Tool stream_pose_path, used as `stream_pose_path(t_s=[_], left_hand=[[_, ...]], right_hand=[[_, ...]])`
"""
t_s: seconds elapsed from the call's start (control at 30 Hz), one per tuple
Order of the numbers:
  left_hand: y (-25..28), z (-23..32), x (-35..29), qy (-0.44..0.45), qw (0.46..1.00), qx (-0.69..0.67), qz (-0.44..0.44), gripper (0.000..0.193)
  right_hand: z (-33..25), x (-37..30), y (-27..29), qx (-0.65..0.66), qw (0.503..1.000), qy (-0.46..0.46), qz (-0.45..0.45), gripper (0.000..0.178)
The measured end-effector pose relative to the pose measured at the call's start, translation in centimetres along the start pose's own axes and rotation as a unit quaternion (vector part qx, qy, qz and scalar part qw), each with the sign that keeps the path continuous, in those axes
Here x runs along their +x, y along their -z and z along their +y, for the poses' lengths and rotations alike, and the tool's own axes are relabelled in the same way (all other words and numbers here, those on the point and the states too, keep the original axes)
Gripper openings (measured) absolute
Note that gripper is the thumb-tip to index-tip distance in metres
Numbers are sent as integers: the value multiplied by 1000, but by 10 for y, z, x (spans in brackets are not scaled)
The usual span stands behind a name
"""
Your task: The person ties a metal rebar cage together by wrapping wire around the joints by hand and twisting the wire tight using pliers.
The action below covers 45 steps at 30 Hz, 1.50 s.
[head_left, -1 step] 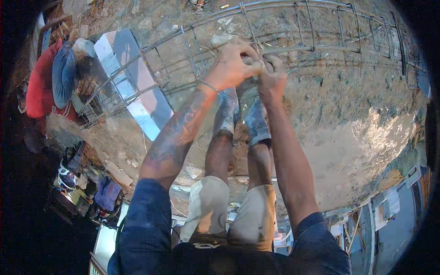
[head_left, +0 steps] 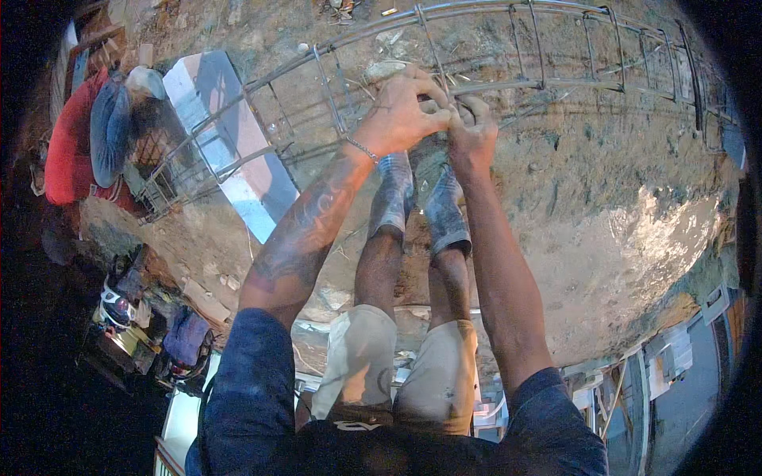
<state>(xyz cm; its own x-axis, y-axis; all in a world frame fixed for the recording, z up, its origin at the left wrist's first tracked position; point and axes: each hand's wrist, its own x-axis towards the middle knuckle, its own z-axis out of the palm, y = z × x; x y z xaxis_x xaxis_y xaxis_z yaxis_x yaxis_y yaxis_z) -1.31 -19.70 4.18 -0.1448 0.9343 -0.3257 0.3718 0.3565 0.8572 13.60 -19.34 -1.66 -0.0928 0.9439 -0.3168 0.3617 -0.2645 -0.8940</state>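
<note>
Ground (head_left: 579, 166) spreads wide from the right hand (head_left: 474, 135) toward the ground's right edge; leftward, a board (head_left: 230, 144) lies beneath the cage (head_left: 431, 46). That cage crosses the far side, its near bar at the right hand and left hand (head_left: 409, 111), fingers bent close; whether they grip it, I cannot tell.

By the left hand (head_left: 406, 111), a steel-rod cage (head_left: 542, 82) is coloured grey; leftward, a flat board (head_left: 230, 141) is banded white-and-pinkish.
</note>
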Motion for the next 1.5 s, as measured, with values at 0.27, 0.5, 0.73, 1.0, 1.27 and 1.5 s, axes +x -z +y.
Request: stream_pose_path(t_s=[0.27,0.5,0.73,1.0,1.27,1.5], left_hand=[[-3,-16,-6,-104,993,48,0,20],[-7,-14,-1,-6,995,63,77,21],[-2,-7,20,156,953,212,-153,34],[11,-41,62,434,826,-189,-306,18],[17,-45,66,1,842,289,-455,23],[-6,-32,64,387,884,3,-263,19]], right_hand=[[-28,15,18,219,957,-141,-125,27],[-34,13,6,60,994,-54,-72,27],[-34,7,6,-32,999,-26,-19,32],[-24,1,-1,48,998,-45,-2,30],[-55,-7,-3,215,969,-124,10,30],[-39,9,7,-33,997,-74,20,33]])
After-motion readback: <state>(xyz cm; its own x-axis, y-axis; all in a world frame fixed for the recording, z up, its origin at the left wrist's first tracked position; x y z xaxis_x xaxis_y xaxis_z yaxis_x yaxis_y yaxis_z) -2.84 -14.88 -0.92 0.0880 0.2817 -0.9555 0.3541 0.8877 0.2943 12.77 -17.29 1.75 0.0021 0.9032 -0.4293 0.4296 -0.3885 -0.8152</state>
